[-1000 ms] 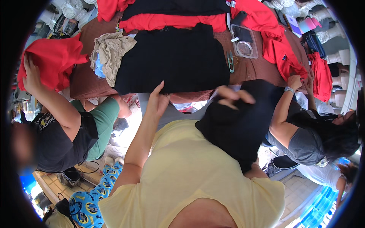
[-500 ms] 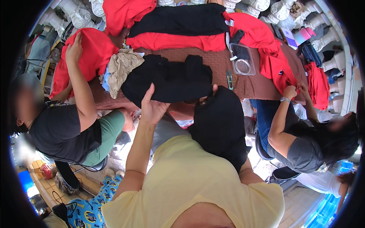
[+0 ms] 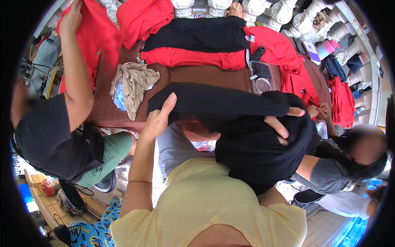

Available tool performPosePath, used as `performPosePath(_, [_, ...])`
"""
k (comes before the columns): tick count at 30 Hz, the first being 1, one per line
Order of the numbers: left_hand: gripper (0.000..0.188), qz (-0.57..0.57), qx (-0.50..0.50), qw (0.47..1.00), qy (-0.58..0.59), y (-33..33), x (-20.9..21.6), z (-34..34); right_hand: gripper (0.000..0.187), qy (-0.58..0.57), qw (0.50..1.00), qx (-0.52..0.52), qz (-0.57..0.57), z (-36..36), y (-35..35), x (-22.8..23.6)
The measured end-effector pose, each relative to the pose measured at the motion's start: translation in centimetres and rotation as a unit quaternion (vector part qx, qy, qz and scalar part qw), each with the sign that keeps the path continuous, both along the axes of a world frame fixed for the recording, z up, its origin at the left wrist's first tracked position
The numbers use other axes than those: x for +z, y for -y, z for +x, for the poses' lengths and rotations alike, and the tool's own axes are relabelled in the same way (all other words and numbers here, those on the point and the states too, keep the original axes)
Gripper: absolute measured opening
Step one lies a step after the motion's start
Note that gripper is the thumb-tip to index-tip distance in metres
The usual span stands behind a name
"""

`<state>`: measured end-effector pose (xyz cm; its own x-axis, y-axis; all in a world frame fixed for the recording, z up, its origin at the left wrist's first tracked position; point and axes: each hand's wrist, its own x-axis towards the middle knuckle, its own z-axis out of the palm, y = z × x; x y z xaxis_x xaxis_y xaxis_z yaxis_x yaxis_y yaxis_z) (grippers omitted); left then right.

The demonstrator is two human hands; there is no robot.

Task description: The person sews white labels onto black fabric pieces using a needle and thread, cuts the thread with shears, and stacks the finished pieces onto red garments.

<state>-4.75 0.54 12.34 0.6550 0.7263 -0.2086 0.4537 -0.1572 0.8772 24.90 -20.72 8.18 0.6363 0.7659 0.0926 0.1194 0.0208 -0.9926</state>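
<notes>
A black garment (image 3: 222, 101) is stretched sideways in front of my chest, raised off the table's near edge. My left hand (image 3: 159, 118) pinches its left end, thumb up along the cloth. On the other side my right hand (image 3: 279, 125) grips the garment's right part, with only some fingers showing. Bunched black cloth (image 3: 259, 156) drapes over my right forearm and hides most of it. Past the garment, a crumpled tan cloth (image 3: 133, 84) lies on the brown-covered table (image 3: 201, 76), with a light blue piece (image 3: 119, 98) under it.
Folded black cloth (image 3: 197, 33) lies over red cloth (image 3: 193, 57) at the table's far side. A clear plastic box (image 3: 263, 84) stands right of centre. A co-worker on the left lifts red cloth (image 3: 92, 33); another on the right handles a red garment (image 3: 302, 88). White balusters (image 3: 279, 16) line the back.
The black garment has been lifted off the table and pulled taut toward me. My right hand has moved right, its fingers now showing. The left co-worker has raised the red cloth higher.
</notes>
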Motion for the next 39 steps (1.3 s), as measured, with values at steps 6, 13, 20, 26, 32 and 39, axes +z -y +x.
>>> performPosePath(6, [0.050,0.160,-0.092,0.934,0.306,2.3,2.4,-1.1,0.046,0.005,1.000,0.006,0.005,1.4,1.1,3.4])
performPosePath(13, [0.045,0.118,0.059,0.924,0.359,0.5,5.1,-1.1,0.045,-0.001,0.999,0.029,0.027,3.1,-1.3,5.6])
performPosePath(20, [0.052,0.206,0.032,0.933,0.293,-17.5,11.4,10.5,0.045,-0.042,0.992,0.055,0.104,8.3,-16.5,5.8])
performPosePath(26, [0.041,0.101,-0.013,0.815,0.571,-25.4,17.2,16.4,0.045,-0.050,0.984,0.096,0.139,9.3,-22.6,7.9])
performPosePath(32, [0.061,-0.068,-0.016,0.883,0.464,-29.0,7.2,19.0,0.045,-0.015,0.980,0.077,0.182,13.3,-28.1,11.6])
performPosePath(39, [0.054,-0.213,0.119,0.965,0.093,-29.9,-8.7,14.5,0.045,-0.110,0.971,0.141,0.159,9.3,-26.2,7.9])
